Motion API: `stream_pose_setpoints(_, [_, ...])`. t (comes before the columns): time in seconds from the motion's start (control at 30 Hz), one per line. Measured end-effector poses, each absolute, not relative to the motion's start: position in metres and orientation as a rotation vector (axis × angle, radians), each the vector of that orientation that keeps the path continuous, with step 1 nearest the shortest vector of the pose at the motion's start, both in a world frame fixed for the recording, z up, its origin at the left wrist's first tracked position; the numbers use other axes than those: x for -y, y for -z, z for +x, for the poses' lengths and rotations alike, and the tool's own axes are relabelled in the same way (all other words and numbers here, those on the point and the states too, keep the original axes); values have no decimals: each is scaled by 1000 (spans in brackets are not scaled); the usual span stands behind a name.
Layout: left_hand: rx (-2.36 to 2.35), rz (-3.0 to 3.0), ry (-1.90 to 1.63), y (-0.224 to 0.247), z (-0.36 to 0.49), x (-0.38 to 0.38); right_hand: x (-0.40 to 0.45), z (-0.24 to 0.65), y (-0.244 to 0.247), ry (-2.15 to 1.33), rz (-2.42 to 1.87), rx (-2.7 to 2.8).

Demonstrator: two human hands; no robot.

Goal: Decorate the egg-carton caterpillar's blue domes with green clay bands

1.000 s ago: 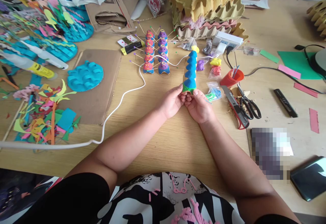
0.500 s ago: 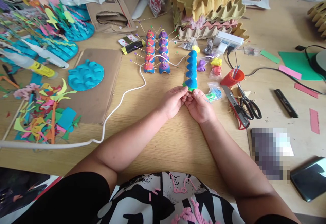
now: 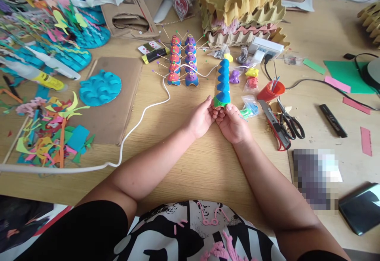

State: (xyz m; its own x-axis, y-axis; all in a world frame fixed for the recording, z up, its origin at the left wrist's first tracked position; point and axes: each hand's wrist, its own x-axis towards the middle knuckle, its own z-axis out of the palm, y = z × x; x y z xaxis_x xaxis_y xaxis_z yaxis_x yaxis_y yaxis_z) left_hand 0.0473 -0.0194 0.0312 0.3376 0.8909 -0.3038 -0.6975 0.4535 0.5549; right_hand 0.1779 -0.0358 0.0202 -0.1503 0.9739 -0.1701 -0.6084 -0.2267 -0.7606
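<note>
Blue strip held at near end by hands

The blue strip (image 3: 224, 79), with its green near end, is held pointing away from the body above the tabletop (image 3: 196, 174); whether its far end is rested there cannot be told. The green end is pinched by the right hand (image 3: 234, 125), thumb on its edge. Fingers of the left hand (image 3: 202, 119) are curled at the same end, thumb raised beside it; whether a firm grip is kept there cannot be told.

To the left, the red strip (image 3: 175, 50) and purple strip (image 3: 190, 49) are set side by side, crossed by a white cable (image 3: 145, 110). To the right, purple clay (image 3: 234, 76), a bag (image 3: 251, 106) and an orange cup (image 3: 268, 91) are seen, with scissors (image 3: 292, 125) laid beside a cutter (image 3: 276, 123). Farther left, a blue disc (image 3: 100, 88) is placed on cardboard (image 3: 109, 124), near paper scraps (image 3: 53, 134).
</note>
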Motion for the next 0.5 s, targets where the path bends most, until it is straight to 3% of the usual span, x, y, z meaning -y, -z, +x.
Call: stream_pose_setpoints(0.5, [-643, 263, -1066, -32, 47, 18, 33, 181, -15, -1686, -812, 632])
